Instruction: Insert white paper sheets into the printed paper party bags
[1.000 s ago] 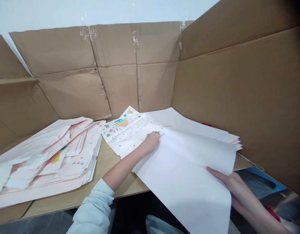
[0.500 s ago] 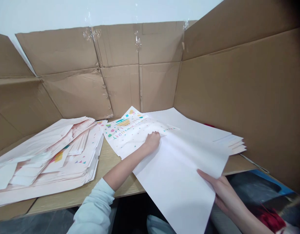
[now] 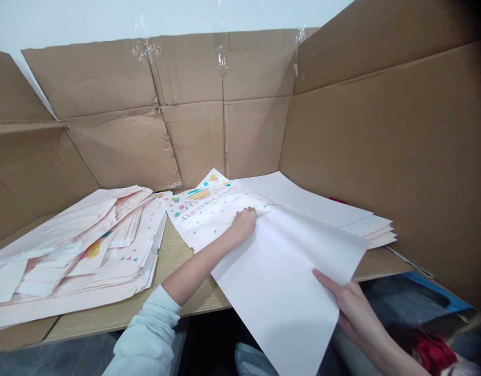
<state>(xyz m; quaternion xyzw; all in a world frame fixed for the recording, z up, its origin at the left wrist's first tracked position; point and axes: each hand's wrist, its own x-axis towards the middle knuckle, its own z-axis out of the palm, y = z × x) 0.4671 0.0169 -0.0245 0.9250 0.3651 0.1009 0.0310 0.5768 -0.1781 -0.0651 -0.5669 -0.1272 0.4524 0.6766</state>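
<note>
A large white paper sheet (image 3: 279, 292) slants across the table and hangs over its front edge. Its far part bears colourful birthday print (image 3: 203, 209), with small stars and letters. My left hand (image 3: 244, 223) is closed, pinching the paper where the printed part meets the plain white part; its fingertips are partly hidden. Lower right, my right hand (image 3: 348, 303) grips the sheet's right side, thumb on top and the other fingers underneath. Behind the sheet lies a stack of white paper (image 3: 303, 196), its edges fanned at the right.
At left lies a messy pile of printed sheets and cut strips (image 3: 87, 256) on the wooden table (image 3: 173, 271). Cardboard panels (image 3: 193, 136) wall in the back and both sides. Something red (image 3: 432, 352) lies below the table at lower right.
My right hand has moved slightly left, carrying the near part of the sheet with it. My left hand stays at nearly the same spot on the paper.
</note>
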